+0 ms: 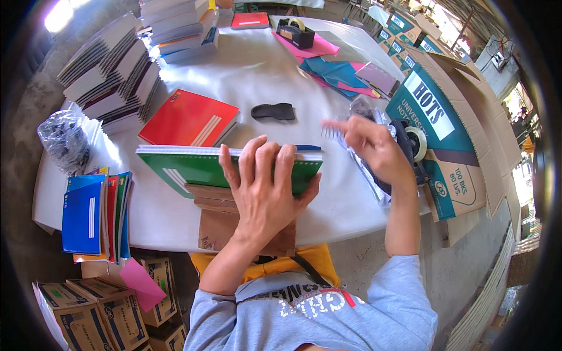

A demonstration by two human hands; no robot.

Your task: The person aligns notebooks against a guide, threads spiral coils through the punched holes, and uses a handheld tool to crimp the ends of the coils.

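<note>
A green-covered notebook (187, 169) stands on its long side, leaning on a small brown wooden stand (213, 222). My left hand (257, 175) grips it, fingers spread over the cover and reaching its upper edge, thumb at the right end. Small holes run along that white page edge, and a blue strip (308, 148) shows behind it at the right. To the right, my right hand (374, 143) is raised with its fingers drawn together, slightly blurred. At its fingertips is a short black spiral coil (333, 128), apart from the notebook.
A red notebook (190, 120) and a black flat piece (273, 112) lie beyond. Notebook stacks (111, 70) rise at far left, near a bag of dark coils (64, 140) and blue notebooks (82, 213). A tape dispenser (413, 146) and an open carton (451, 140) stand right.
</note>
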